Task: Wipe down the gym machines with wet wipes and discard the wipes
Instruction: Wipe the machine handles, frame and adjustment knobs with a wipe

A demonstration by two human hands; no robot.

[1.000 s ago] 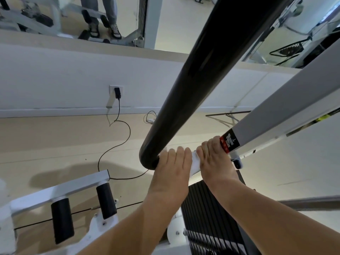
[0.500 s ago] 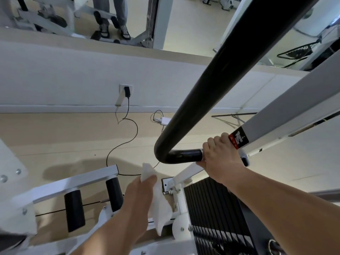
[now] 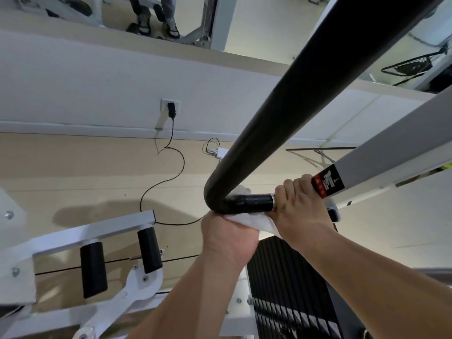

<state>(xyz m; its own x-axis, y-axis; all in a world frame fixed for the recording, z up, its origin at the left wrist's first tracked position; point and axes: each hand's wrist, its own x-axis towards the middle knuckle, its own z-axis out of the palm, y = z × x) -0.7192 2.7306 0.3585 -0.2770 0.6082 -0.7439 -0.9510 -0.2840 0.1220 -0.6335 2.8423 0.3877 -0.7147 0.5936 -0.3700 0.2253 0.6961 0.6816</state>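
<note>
Both hands were up on the black bar (image 3: pixel 288 113). Left hand (image 3: pixel 230 234) was clamped around a white wet wipe (image 3: pixel 256 220), pressing it under the bar's bend, while right hand (image 3: pixel 299 209) gripped the short end just beside it, by the warning sticker (image 3: pixel 328 183).
</note>
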